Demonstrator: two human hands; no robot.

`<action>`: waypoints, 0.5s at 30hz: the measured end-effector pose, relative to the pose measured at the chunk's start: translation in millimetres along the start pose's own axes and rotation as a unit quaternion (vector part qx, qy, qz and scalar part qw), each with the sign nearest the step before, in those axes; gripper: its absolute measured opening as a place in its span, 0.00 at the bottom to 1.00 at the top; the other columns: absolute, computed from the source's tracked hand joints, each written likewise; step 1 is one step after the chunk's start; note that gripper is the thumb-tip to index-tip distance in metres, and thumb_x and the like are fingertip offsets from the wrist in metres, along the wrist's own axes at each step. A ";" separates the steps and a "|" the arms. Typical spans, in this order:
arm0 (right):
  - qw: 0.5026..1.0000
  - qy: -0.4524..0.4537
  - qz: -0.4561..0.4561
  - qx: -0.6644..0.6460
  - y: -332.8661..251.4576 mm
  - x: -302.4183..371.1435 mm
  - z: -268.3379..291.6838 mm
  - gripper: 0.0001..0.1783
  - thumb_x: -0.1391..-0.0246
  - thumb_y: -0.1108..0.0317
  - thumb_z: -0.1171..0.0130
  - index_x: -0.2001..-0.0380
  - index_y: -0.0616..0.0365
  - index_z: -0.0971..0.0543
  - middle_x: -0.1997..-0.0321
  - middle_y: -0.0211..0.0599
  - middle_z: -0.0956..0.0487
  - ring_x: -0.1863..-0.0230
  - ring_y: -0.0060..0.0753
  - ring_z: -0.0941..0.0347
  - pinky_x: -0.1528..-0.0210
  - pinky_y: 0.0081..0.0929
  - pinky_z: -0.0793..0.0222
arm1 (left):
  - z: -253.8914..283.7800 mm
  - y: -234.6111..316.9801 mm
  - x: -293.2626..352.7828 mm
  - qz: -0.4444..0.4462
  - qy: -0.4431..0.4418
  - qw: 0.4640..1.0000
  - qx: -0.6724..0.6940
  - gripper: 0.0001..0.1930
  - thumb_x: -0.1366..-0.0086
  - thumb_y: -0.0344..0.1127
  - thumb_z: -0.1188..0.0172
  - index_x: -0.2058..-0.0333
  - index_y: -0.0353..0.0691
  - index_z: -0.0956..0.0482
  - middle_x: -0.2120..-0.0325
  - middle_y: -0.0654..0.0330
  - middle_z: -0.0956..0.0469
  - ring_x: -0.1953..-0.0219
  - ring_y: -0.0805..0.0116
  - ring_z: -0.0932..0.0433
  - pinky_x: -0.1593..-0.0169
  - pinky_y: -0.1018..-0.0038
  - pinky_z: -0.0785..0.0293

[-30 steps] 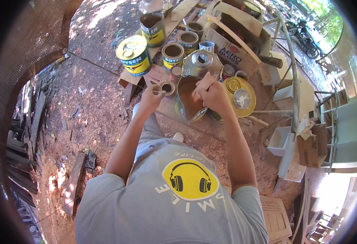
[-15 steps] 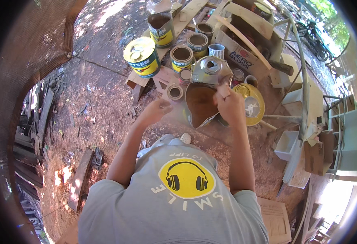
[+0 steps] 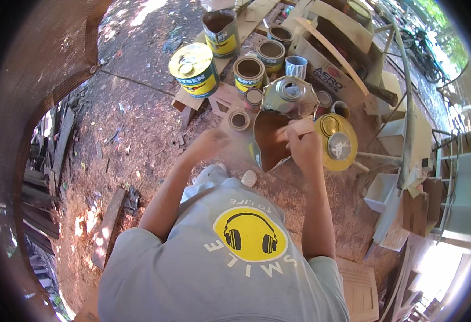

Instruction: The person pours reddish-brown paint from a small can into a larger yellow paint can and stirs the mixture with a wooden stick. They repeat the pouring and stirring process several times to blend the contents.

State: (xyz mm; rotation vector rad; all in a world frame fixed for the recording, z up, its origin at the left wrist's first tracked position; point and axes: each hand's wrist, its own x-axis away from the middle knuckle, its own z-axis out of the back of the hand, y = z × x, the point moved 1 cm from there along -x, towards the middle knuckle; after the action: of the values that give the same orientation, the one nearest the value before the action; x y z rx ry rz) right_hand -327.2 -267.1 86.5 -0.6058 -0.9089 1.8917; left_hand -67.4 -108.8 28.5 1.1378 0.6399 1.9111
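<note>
My right hand is closed on a small flat tan piece, whose kind I cannot make out. It is over the mouth of a large cut-open can with a brown inside. The can's bent lid, with a round spout hole, stands up at the far side. To the left of the can, my left hand hovers above the ground, its fingers smeared by motion. A small open tin is just beyond it. Right of the large can lies a round yellow lid with a pale disc on it.
Several open paint cans stand beyond, with a yellow-topped can at the left. At the far right are a cardboard box, a curved wooden strip and a metal pole. A plank lies on the left ground.
The whole scene has shifted slightly right in view. The tan piece in my right hand shows more clearly over the can's mouth. My left hand has become blurred.
</note>
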 end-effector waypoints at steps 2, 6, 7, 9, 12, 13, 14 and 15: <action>0.998 0.051 0.010 0.021 -5.8 -2.9 -1.6 0.14 0.39 0.61 0.42 0.68 0.62 0.19 0.76 0.57 0.22 0.72 0.62 0.22 0.67 0.48 0.28 | 3.3 -11.4 -12.1 -0.030 0.013 0.999 -0.007 0.21 0.30 0.44 0.36 0.48 0.32 0.18 0.59 0.52 0.14 0.58 0.63 0.16 0.52 0.66 0.22; 0.998 0.045 0.028 0.044 -27.2 21.0 6.8 0.13 0.38 0.62 0.41 0.66 0.62 0.17 0.74 0.54 0.19 0.72 0.59 0.22 0.67 0.44 0.27 | 15.2 -11.9 -31.3 -0.056 0.012 0.998 0.016 0.20 0.30 0.43 0.36 0.49 0.32 0.17 0.63 0.55 0.14 0.61 0.67 0.16 0.57 0.68 0.22; 0.999 0.024 0.016 0.031 -32.8 25.8 6.4 0.13 0.38 0.62 0.41 0.65 0.62 0.16 0.73 0.53 0.18 0.72 0.58 0.21 0.67 0.43 0.27 | 18.0 -8.4 -36.3 -0.050 0.004 0.999 0.020 0.19 0.30 0.43 0.36 0.50 0.32 0.17 0.64 0.55 0.14 0.62 0.68 0.17 0.57 0.69 0.23; 0.995 0.060 -0.068 -0.049 -27.2 22.8 -9.3 0.12 0.38 0.64 0.41 0.64 0.61 0.15 0.71 0.50 0.16 0.70 0.57 0.20 0.65 0.43 0.26 | 21.9 -4.6 -47.5 -0.041 -0.015 0.999 0.028 0.19 0.30 0.43 0.35 0.51 0.32 0.16 0.65 0.57 0.14 0.63 0.70 0.17 0.59 0.70 0.23; 0.992 0.121 -0.016 -0.020 -26.8 16.6 -9.5 0.12 0.40 0.64 0.39 0.63 0.62 0.14 0.71 0.48 0.15 0.70 0.54 0.18 0.63 0.40 0.24 | 30.7 -8.3 -65.9 -0.095 -0.021 0.995 0.028 0.18 0.31 0.42 0.35 0.53 0.32 0.16 0.67 0.58 0.14 0.63 0.71 0.17 0.59 0.70 0.23; 0.993 0.117 -0.023 0.016 -32.6 20.5 -2.0 0.12 0.41 0.64 0.38 0.63 0.62 0.14 0.71 0.48 0.15 0.70 0.53 0.18 0.64 0.39 0.25 | 32.5 -15.5 -73.5 -0.100 -0.010 0.994 0.041 0.17 0.32 0.41 0.35 0.55 0.32 0.15 0.67 0.55 0.14 0.64 0.67 0.17 0.58 0.68 0.23; 0.992 0.114 -0.033 0.052 -37.6 25.3 2.2 0.12 0.41 0.63 0.38 0.63 0.63 0.14 0.72 0.48 0.15 0.71 0.52 0.19 0.64 0.39 0.25 | 35.0 -24.5 -79.8 -0.116 0.018 0.993 0.010 0.17 0.32 0.41 0.35 0.56 0.32 0.14 0.67 0.54 0.14 0.64 0.66 0.17 0.57 0.67 0.23; 0.993 0.086 -0.050 0.055 -41.9 29.1 1.1 0.12 0.41 0.64 0.38 0.64 0.62 0.14 0.72 0.48 0.15 0.71 0.51 0.19 0.64 0.38 0.25 | 38.6 -34.4 -85.0 -0.132 0.048 0.990 -0.021 0.16 0.32 0.41 0.34 0.56 0.32 0.14 0.67 0.52 0.14 0.65 0.64 0.17 0.57 0.66 0.23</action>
State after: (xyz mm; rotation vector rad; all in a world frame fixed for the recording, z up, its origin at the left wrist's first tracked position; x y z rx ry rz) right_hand -319.2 -228.9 119.3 -0.6341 -0.7054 1.7568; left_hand 3.0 -160.1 -19.7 0.8921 0.7599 1.7505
